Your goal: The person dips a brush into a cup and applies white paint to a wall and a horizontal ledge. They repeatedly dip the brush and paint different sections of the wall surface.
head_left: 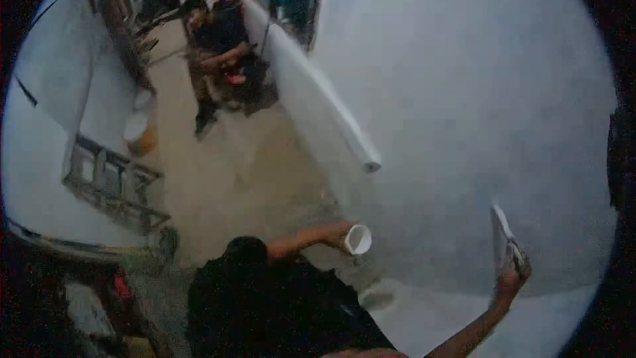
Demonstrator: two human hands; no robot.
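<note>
At the lower middle, my left hand (339, 233) is closed around a white round container (358, 240), its open mouth facing me. What is inside cannot be made out. To the right, my raised right hand (513, 270) grips a flat spreading tool (502, 227) with a pale long edge. The tool is upright against or very close to the grey wall (457, 132); blur hides whether it touches. Its handle is covered by my fingers.
Another person (225, 46) in dark clothes sits low farther down the passage. A low partition with a white rounded top (331, 106) runs along the right side. A wooden frame (116, 176) leans at left, near a pale bucket (137, 126).
</note>
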